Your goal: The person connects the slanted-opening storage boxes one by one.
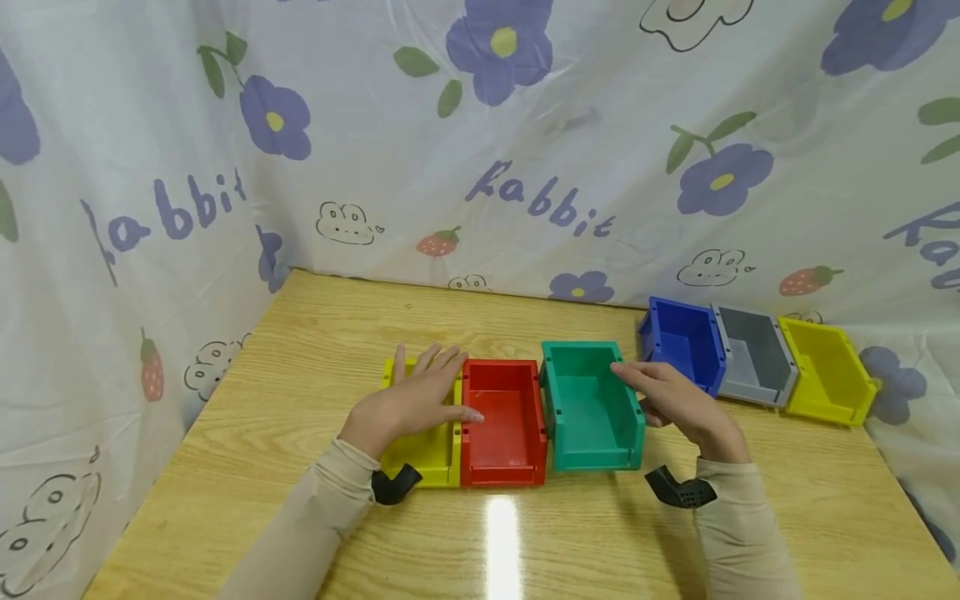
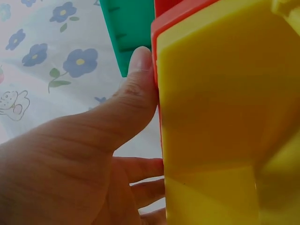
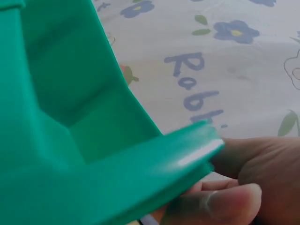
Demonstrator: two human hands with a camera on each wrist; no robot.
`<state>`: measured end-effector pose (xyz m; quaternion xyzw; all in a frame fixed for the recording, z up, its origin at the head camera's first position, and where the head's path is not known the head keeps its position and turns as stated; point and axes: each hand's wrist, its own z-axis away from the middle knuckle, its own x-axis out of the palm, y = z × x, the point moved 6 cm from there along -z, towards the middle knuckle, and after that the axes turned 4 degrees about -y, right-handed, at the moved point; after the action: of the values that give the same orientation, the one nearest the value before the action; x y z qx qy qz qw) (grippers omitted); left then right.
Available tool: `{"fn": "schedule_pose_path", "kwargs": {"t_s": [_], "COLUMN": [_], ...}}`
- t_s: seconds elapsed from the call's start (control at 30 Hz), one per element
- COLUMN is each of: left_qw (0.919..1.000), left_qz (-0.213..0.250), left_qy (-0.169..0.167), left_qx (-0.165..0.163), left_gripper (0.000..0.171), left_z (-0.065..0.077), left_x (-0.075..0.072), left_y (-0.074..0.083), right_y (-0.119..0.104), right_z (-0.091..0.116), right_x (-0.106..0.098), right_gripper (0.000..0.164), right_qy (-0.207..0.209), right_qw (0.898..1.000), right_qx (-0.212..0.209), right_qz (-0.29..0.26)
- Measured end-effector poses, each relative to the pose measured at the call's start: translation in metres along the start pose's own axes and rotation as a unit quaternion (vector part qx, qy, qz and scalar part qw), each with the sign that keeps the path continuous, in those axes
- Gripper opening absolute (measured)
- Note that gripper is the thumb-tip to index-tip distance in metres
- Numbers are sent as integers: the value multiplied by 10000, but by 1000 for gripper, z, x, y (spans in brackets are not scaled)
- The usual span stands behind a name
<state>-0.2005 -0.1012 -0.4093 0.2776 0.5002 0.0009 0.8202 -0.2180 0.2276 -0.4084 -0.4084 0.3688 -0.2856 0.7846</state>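
In the head view, my left hand (image 1: pixel 412 403) lies across the shared edge of a yellow bin (image 1: pixel 424 460) and a red bin (image 1: pixel 504 429), its fingers straight and spread. Its thumb reaches over the red bin's rim. A green bin (image 1: pixel 591 408) is gripped along its right side by my right hand (image 1: pixel 675 402), thumb on the rim and fingers outside. This bin sits slightly farther back than the red one and looks raised off the table. The right wrist view shows the green bin's rim (image 3: pixel 183 150) pinched between thumb and fingers.
At the back right, a blue bin (image 1: pixel 681 343), a grey bin (image 1: pixel 752 354) and a second yellow bin (image 1: pixel 827 371) stand in a row. A printed curtain (image 1: pixel 420 175) hangs along the back and left of the wooden table (image 1: pixel 315 367).
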Motion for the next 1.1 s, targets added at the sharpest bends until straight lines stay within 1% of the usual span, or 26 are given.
{"fn": "schedule_pose_path", "kwargs": {"t_s": [0.07, 0.1, 0.13, 0.2, 0.27, 0.33, 0.4, 0.47, 0.5, 0.57, 0.63, 0.7, 0.77, 0.87, 1.0, 1.1], "left_qw": [9998, 9995, 9988, 9955, 9897, 9838, 9818, 9828, 9844, 9890, 9925, 9954, 9971, 9980, 9983, 9984], "left_qz": [-134, -225, -332, -591, -837, -1093, -1289, -1391, -1389, -1219, -1005, -743, -527, -373, -223, -5], "left_qy": [102, 188, 315, 605, 910, 1086, 1027, 873, 752, 499, 333, 175, 93, -79, -347, -393], "left_qx": [60, 101, 196, 432, 717, 919, 939, 842, 779, 670, 610, 572, 541, 509, 405, 404], "left_gripper": [101, 99, 97, 93, 90, 89, 90, 89, 89, 89, 92, 98, 103, 108, 105, 102], "left_z": [0, 0, -2, -7, -13, -20, -25, -29, -30, -30, -30, -30, -30, -30, -28, -26], "left_x": [-1, -2, -4, -6, -6, -4, 0, 3, 5, 7, 8, 9, 10, 13, 17, 17], "left_y": [5, 10, 18, 40, 68, 94, 112, 122, 123, 122, 118, 112, 107, 101, 91, 85], "right_y": [1, 1, 2, 4, 6, 8, 8, 8, 7, 5, 2, 0, -2, 0, 6, 8], "right_z": [0, 0, 1, 2, 3, 4, 4, 4, 5, 4, 4, 3, 1, -5, -13, -14], "right_x": [0, 0, -1, -2, -3, -3, -2, -1, 0, 3, 7, 10, 14, 21, 32, 36], "right_gripper": [53, 52, 51, 49, 48, 46, 46, 44, 43, 43, 43, 44, 46, 47, 46, 44], "right_qy": [-13, -46, -72, -126, -209, -315, -479, -675, -802, -1045, -1278, -1415, -1441, -1457, -1530, -1424], "right_qw": [10000, 10000, 10000, 9999, 9997, 9993, 9984, 9969, 9958, 9930, 9901, 9881, 9877, 9874, 9871, 9896], "right_qx": [-10, -22, -28, -29, -54, -104, -207, -307, -336, -389, -382, -347, -339, -202, 12, -9], "right_qz": [21, 20, 29, 54, 111, 148, 197, 250, 281, 378, 443, 490, 503, 576, 482, 188]}}
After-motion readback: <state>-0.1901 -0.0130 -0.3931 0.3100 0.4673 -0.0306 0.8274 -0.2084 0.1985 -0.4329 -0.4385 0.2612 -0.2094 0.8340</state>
